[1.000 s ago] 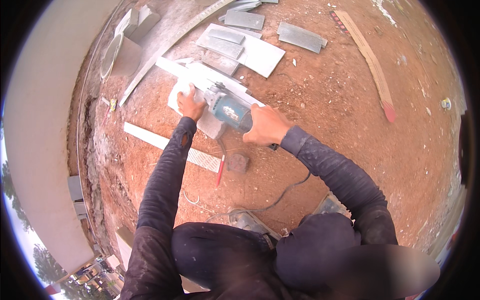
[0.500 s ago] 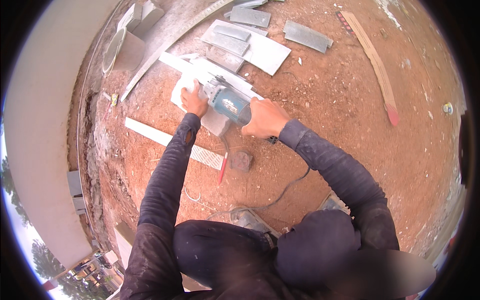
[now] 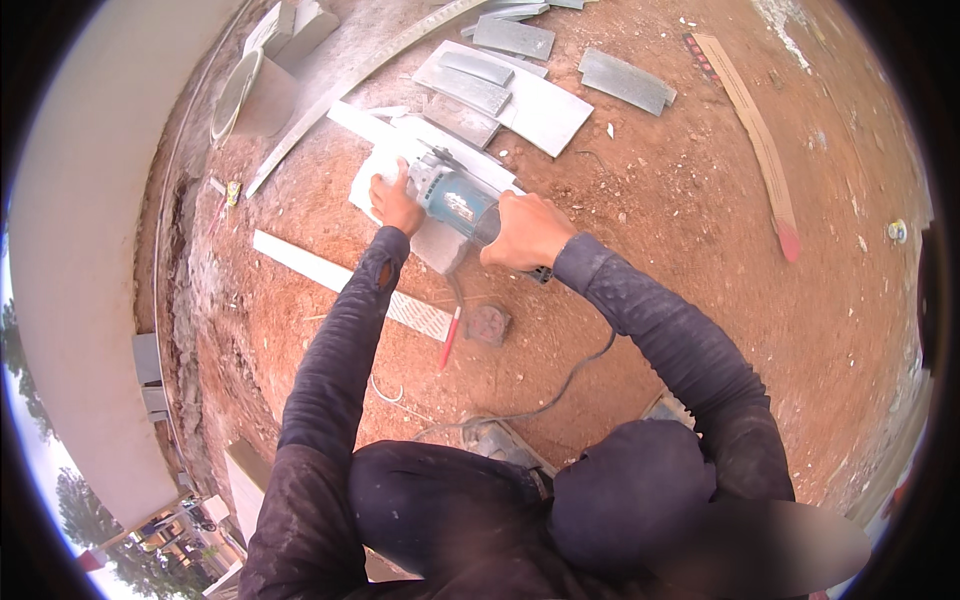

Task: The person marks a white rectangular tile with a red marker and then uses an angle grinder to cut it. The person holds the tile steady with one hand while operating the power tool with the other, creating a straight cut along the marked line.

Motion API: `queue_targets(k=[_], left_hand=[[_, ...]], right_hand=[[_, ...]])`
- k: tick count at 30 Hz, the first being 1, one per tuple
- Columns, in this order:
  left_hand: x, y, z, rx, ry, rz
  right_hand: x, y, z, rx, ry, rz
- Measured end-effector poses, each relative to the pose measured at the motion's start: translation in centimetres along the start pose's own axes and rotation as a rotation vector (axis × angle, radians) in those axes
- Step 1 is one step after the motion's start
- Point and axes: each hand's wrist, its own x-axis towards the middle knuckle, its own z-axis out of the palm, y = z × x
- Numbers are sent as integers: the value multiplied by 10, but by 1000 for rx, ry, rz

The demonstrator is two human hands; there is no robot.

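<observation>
My right hand (image 3: 525, 230) is closed around the rear body of a teal angle grinder (image 3: 460, 200), angled across pale tile pieces (image 3: 440, 135). My left hand (image 3: 396, 197), fingers curled, grips a white piece (image 3: 373, 172) just beside the grinder's head. A haze partly hides the cutting edge. A rough pale block (image 3: 435, 245) lies beneath the work. Below it, a white tile strip (image 3: 300, 258) with a patterned end rests on the red dirt, beside a red marker (image 3: 450, 338).
Grey tile pieces (image 3: 625, 80) and a white slab (image 3: 550, 115) lie beyond my hands. A bucket (image 3: 262, 95) and long straightedge (image 3: 330, 115) are at upper left, near a pale wall (image 3: 70, 250). A cardboard strip (image 3: 750, 130) lies right; a cable (image 3: 565, 390) runs near my knees.
The surroundings have shifted slightly rightward in the picture. My hands and the grinder have edged a little upward in view, with little visible movement relative to the tile pieces.
</observation>
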Motion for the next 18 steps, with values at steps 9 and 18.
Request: queue_targets(k=[9, 18], left_hand=[[-8, 0, 1, 140, 41, 112], [-5, -13, 5, 200, 29, 127]], right_hand=[[9, -3, -2, -22, -16, 10], [20, -8, 1, 6, 2, 6]])
